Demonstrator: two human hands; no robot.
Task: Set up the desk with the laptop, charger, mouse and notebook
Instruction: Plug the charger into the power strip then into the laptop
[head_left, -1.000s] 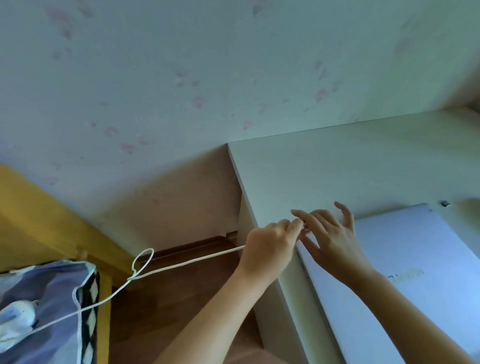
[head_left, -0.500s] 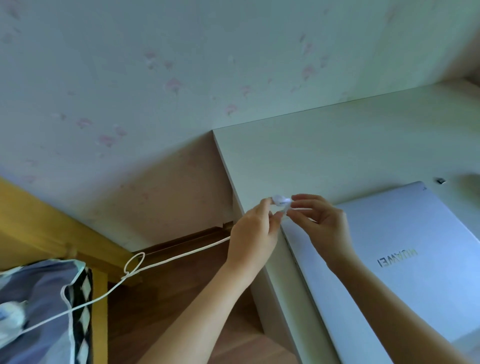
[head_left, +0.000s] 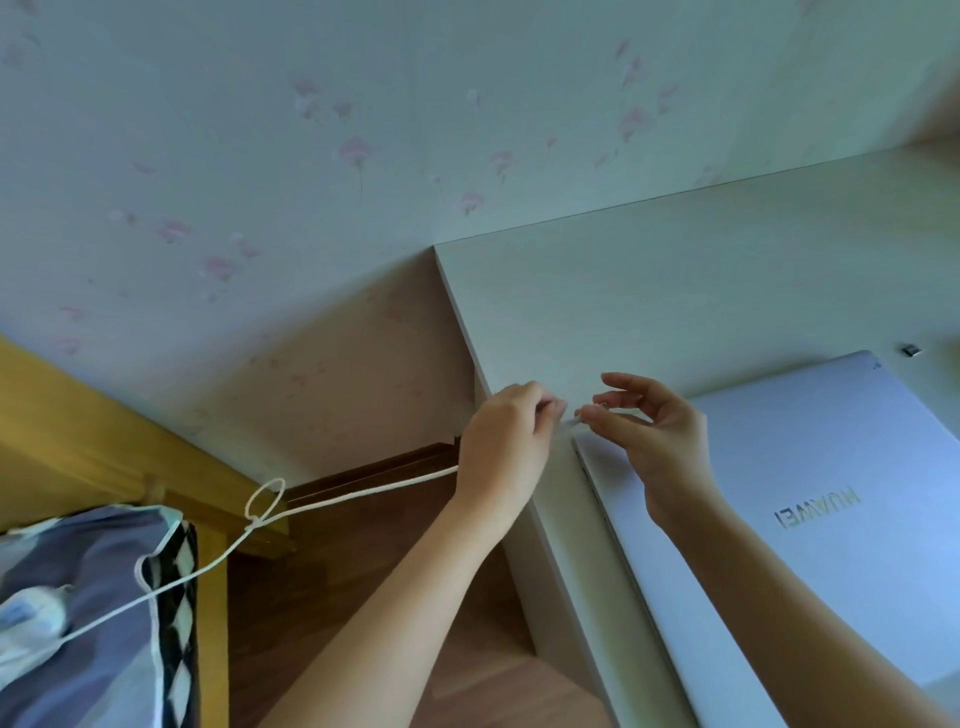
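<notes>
The step in hand looks like plugging the charger cable (head_left: 363, 491) into the laptop (head_left: 810, 519), which lies closed on the surface (head_left: 675, 291) near its left edge, logo facing away. To do it well, the plug end should be lined up square with the port on the laptop's left side before pushing, and the loose knot in the cable, hanging off to the left over the floor, should not be pulled tight or snag on the bed frame (head_left: 104, 441). The left hand (head_left: 506, 441) is closed on the cable, fingers pinched together at the tip just above the laptop's far left corner; the cable runs from under it down and left to a white charger brick (head_left: 31, 616), which lies on the bedding (head_left: 78, 597). The right hand (head_left: 654, 431) hovers over the same corner with fingers loosely curled, thumb and forefinger near together at a small white piece between the two hands; whether it truly grips that piece I cannot tell. No mouse or notebook is in view.
</notes>
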